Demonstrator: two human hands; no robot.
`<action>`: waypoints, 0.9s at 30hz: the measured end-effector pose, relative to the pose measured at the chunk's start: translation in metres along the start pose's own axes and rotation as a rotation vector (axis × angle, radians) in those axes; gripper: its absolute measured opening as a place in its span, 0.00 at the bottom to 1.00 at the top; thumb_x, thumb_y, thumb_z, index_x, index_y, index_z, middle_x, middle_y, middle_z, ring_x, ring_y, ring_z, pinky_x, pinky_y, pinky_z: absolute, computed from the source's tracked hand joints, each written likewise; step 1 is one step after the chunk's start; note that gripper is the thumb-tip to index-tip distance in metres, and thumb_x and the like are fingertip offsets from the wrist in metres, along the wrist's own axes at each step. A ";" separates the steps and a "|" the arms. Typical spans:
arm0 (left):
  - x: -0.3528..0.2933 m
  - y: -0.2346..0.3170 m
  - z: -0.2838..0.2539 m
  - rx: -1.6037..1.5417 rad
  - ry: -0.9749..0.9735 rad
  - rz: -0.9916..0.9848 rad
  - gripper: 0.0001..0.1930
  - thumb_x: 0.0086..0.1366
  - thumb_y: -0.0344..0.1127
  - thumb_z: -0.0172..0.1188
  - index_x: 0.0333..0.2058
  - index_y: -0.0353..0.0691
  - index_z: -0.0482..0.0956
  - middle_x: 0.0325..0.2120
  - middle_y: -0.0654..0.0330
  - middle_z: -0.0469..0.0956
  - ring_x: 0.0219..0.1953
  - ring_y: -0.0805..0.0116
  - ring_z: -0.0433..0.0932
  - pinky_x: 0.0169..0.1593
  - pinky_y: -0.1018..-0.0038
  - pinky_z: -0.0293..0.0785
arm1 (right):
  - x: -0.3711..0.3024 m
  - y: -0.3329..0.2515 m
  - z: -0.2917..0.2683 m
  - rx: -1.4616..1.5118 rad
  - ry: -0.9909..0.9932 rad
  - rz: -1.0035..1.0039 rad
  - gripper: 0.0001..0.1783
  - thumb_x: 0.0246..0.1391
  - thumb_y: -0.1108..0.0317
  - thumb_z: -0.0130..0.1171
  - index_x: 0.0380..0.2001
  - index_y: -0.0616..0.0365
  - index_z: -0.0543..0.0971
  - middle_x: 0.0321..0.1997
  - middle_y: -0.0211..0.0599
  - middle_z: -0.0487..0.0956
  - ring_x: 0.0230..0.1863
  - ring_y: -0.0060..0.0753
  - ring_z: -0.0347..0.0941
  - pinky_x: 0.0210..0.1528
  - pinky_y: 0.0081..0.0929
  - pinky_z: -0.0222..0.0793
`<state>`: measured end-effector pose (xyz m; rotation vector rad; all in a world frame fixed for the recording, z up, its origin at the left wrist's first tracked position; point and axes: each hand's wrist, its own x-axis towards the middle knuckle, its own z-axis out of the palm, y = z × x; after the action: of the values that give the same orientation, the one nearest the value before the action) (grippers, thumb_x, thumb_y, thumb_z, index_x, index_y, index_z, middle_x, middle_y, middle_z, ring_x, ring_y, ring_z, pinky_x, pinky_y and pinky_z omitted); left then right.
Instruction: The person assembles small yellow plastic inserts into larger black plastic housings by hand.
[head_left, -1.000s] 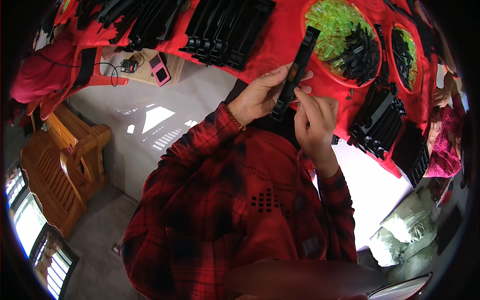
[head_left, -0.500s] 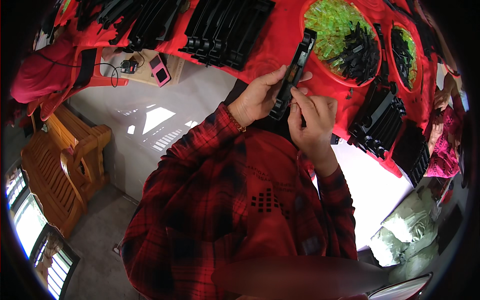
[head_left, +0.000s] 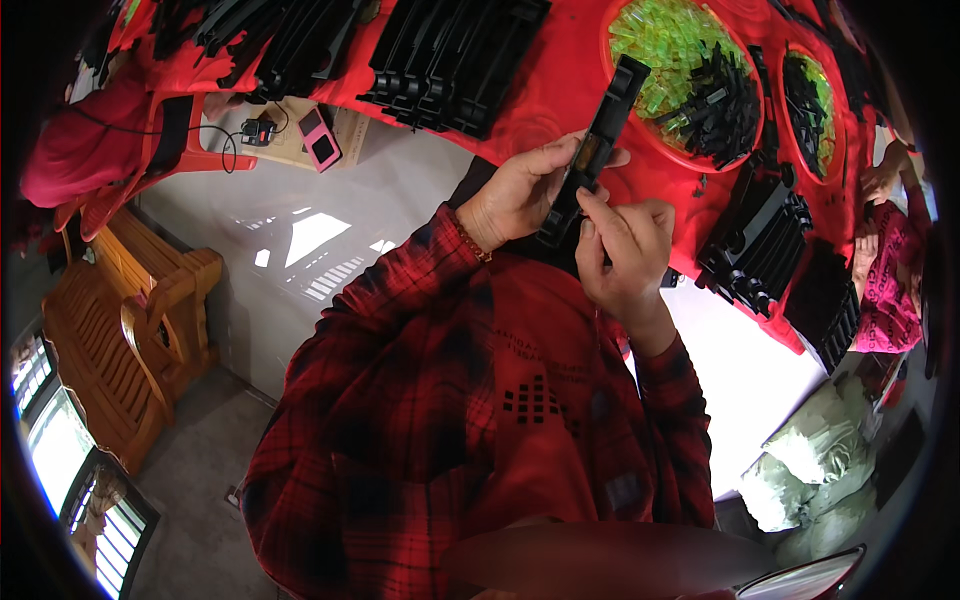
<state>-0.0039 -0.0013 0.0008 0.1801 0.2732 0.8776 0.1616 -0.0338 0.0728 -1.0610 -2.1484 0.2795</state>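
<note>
A long black plastic strip (head_left: 603, 125) with a small yellow-green piece set in it is held upright over the red table (head_left: 560, 95). My left hand (head_left: 520, 190) is wrapped around the strip's lower half. My right hand (head_left: 625, 250) touches the strip's lower end with thumb and forefinger. Just beyond the strip stands a round red tray (head_left: 612, 30) filled with yellow-green clear pieces (head_left: 670, 40) and small black parts (head_left: 720, 100).
Stacks of black plastic strips (head_left: 450, 55) lie at the table's far left, and more stacks (head_left: 760, 240) lie to the right. A second round tray (head_left: 812, 95) sits farther right. Another person's pink sleeve (head_left: 895, 280) is at the right edge. A pink phone (head_left: 322, 138) rests on a low stool.
The strip has tilted a little more upright and shifted right. My right hand's fingers have moved onto its lower end, below the yellow-green piece.
</note>
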 end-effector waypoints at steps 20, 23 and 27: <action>-0.007 -0.015 0.002 0.059 0.105 -0.006 0.22 0.76 0.46 0.48 0.63 0.42 0.67 0.60 0.59 0.72 0.60 0.66 0.71 0.66 0.66 0.66 | 0.000 0.008 0.010 -0.176 -0.068 0.120 0.19 0.48 0.71 0.65 0.46 0.59 0.82 0.30 0.32 0.73 0.29 0.36 0.69 0.39 0.34 0.63; -0.013 -0.016 0.010 -0.001 0.175 -0.065 0.21 0.78 0.46 0.45 0.61 0.40 0.69 0.58 0.60 0.74 0.52 0.69 0.76 0.59 0.68 0.71 | -0.004 0.018 0.005 -0.064 0.048 0.140 0.17 0.49 0.73 0.65 0.45 0.57 0.82 0.28 0.31 0.74 0.29 0.37 0.70 0.38 0.33 0.63; -0.015 -0.017 0.005 0.074 0.252 -0.133 0.25 0.78 0.52 0.42 0.63 0.43 0.69 0.61 0.61 0.73 0.48 0.68 0.77 0.49 0.72 0.74 | 0.000 0.037 -0.007 -0.128 0.019 0.301 0.16 0.51 0.76 0.63 0.45 0.57 0.82 0.27 0.32 0.75 0.27 0.37 0.70 0.38 0.34 0.65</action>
<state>0.0006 -0.0239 0.0031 0.1177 0.5473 0.7588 0.1891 -0.0112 0.0606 -1.4576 -2.0074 0.2713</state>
